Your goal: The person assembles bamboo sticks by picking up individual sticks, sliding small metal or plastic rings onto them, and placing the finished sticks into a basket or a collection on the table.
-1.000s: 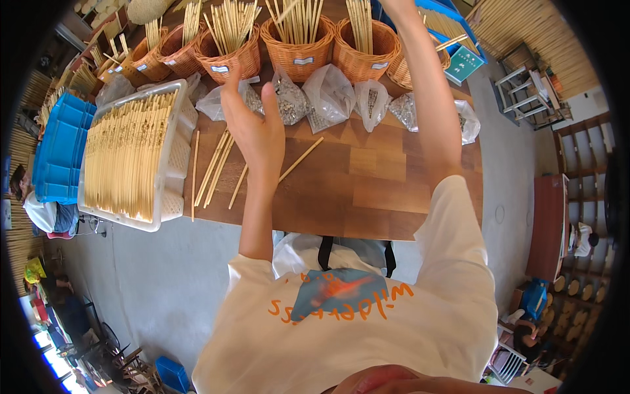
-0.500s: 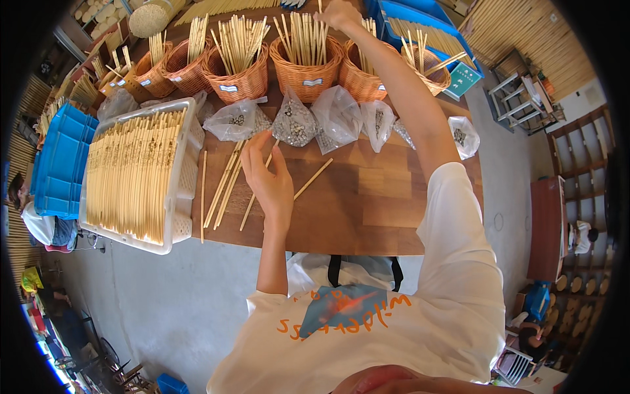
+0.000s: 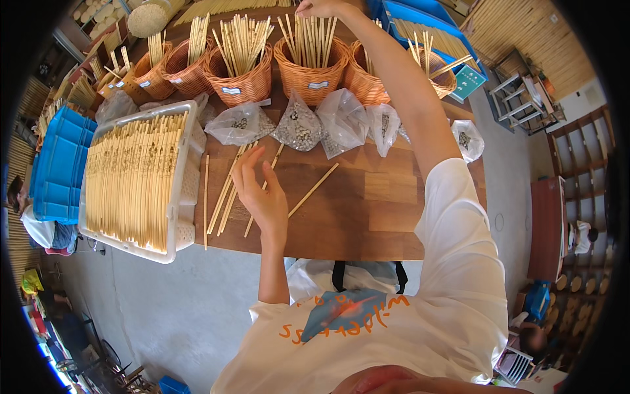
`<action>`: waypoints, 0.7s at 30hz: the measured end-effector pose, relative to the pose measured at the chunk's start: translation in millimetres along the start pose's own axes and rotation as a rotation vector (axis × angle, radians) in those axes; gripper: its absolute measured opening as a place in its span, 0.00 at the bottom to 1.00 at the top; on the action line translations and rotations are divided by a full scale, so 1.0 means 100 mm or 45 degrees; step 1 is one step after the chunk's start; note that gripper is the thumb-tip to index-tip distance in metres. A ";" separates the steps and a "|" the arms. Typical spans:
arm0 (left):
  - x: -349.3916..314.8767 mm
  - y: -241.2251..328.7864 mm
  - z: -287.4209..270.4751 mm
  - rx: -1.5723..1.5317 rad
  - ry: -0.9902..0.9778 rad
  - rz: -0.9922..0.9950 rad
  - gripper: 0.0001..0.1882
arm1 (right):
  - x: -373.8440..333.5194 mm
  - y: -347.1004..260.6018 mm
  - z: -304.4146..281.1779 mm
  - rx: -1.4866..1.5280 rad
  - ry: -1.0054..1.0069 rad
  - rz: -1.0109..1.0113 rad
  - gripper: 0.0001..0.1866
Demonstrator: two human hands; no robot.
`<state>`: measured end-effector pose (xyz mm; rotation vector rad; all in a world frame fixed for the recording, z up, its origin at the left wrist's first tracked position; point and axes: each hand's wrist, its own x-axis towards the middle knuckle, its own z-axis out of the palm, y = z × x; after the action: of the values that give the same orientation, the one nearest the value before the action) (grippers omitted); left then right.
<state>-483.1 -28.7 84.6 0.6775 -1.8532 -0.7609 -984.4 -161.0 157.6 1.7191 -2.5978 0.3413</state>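
My right hand (image 3: 320, 8) reaches to the far side, over a wicker basket (image 3: 312, 77) of upright bamboo sticks (image 3: 315, 43). Its fingertips are pinched together at the top of one stick there; the picture's upper edge crops part of the hand. Nearer to me, my left hand (image 3: 261, 194) hovers above the wooden table (image 3: 394, 226), its fingers loosely bent and apart with nothing in them. Beneath and beside it lie several loose bamboo sticks (image 3: 223, 197). One more stick (image 3: 314, 190) lies slanted to its right.
More stick-filled wicker baskets (image 3: 239, 84) line the back of the table. In front of them sit clear plastic bags (image 3: 298, 128) of small beadlike pieces. A white crate (image 3: 172, 217) packed with sticks stands left, beside blue crates (image 3: 60, 164). Another blue crate (image 3: 459, 43) is at the far right.
My right hand has moved left along the tops of the sticks in the basket. My left hand has shifted slightly left and turned a little. The whole view has shifted a bit.
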 end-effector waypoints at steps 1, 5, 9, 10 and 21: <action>0.00 -0.02 -0.02 0.004 0.011 -0.005 0.12 | 0.03 -0.05 0.00 0.025 -0.032 -0.013 0.16; -0.01 -0.07 -0.03 0.048 0.006 -0.009 0.11 | 0.02 -0.06 -0.05 0.144 -0.104 -0.022 0.14; 0.00 -0.05 -0.01 0.053 -0.007 -0.015 0.11 | -0.03 0.02 -0.15 0.264 -0.128 -0.025 0.13; 0.00 -0.04 -0.01 0.054 -0.010 -0.016 0.11 | -0.07 0.05 -0.17 0.301 -0.131 -0.027 0.12; -0.04 0.03 0.01 0.032 -0.065 -0.034 0.10 | -0.36 -0.03 -0.99 0.648 0.210 -0.250 0.09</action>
<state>-482.5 -24.1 84.3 0.7062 -1.9062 -0.7802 -978.4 -111.5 250.6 1.9516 -2.3289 1.1629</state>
